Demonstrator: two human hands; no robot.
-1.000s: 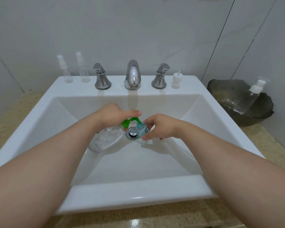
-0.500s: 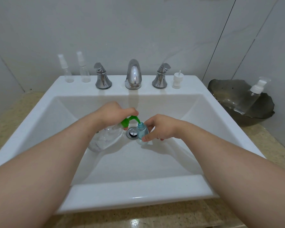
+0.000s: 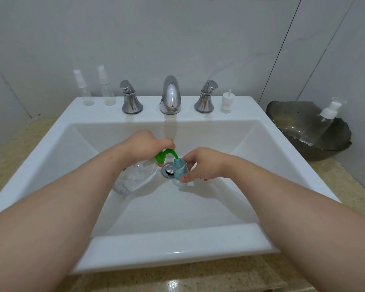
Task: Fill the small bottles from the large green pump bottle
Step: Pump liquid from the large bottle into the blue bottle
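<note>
1. Head view: my left hand grips the green pump bottle at its neck, a finger over the pump head. I judge it is tilted low in the sink so that drips fall into the basin.
2. My right hand pinches the small blue bottle, its mouth meeting the nozzle.
3. Two clear spray bottles stand capped on the back ledge.

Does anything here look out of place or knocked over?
Yes: a clear pump bottle lies tilted in the dark bowl beside the sink, and a loose white pump cap stands bottleless by the right tap handle. No spill shows.
</note>
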